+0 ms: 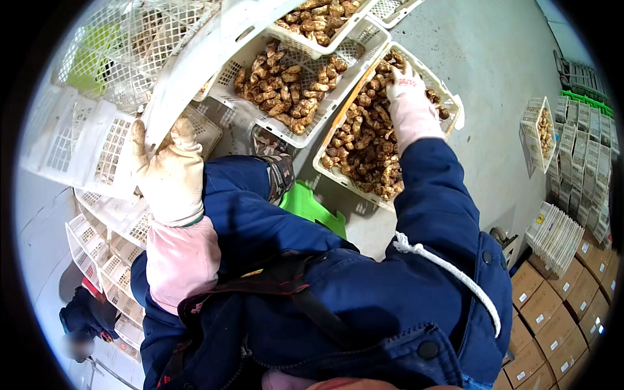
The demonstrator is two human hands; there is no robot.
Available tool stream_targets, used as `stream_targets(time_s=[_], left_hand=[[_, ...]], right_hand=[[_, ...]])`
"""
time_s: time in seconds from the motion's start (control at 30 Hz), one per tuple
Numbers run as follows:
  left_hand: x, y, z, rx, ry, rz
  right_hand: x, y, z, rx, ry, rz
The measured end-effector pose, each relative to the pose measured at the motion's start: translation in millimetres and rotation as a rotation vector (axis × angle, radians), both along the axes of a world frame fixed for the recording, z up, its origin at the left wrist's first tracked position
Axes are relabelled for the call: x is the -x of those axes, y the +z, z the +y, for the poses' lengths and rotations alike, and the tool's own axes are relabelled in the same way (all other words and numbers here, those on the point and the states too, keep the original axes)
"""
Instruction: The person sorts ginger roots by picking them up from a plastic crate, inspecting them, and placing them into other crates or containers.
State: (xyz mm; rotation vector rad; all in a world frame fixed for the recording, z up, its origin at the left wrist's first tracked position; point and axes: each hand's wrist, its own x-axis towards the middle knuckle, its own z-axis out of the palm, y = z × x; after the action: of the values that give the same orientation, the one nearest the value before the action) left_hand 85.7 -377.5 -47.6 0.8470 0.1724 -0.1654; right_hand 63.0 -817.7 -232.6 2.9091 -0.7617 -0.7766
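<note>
My right hand (407, 80), in a pale glove with red print and a pink sleeve cover, reaches into the upper part of a white plastic crate (443, 78) of brown mushrooms (365, 141); its fingertips are partly hidden among them, so its grip is unclear. On the left, my left hand (170, 161), in a soiled cream glove, has thumb and fingers apart by the edge of a white plastic crate (200, 53) tilted up beside it. Whether it touches that edge cannot be told. Between my hands lies another crate (292, 139) with mushrooms (287, 87).
A green plastic stool (312, 209) shows below my legs. White crates (112, 273) are stacked at the left, near another person (87, 317). Stacked crates (580, 146) and cardboard boxes (541, 317) stand at the right.
</note>
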Motion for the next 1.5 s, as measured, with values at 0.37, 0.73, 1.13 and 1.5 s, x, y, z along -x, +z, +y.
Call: stream_targets(time_s=[0.37,0.73,1.13,1.5], left_hand=[[0,17,-16,0.354,-0.132,0.018],[-5,0,-11,0.122,0.107,0.014],[0,15,-24,0.355,-0.176,0.120],[40,44,-73,-0.185,-0.405,0.129]], right_hand=[[120,-24,166,-0.761,1.044,-0.312],[112,-42,162,-0.469,1.168,0.084],[70,-47,73,-0.260,0.876,-0.113],[211,85,121,-1.582,-0.601,-0.599]])
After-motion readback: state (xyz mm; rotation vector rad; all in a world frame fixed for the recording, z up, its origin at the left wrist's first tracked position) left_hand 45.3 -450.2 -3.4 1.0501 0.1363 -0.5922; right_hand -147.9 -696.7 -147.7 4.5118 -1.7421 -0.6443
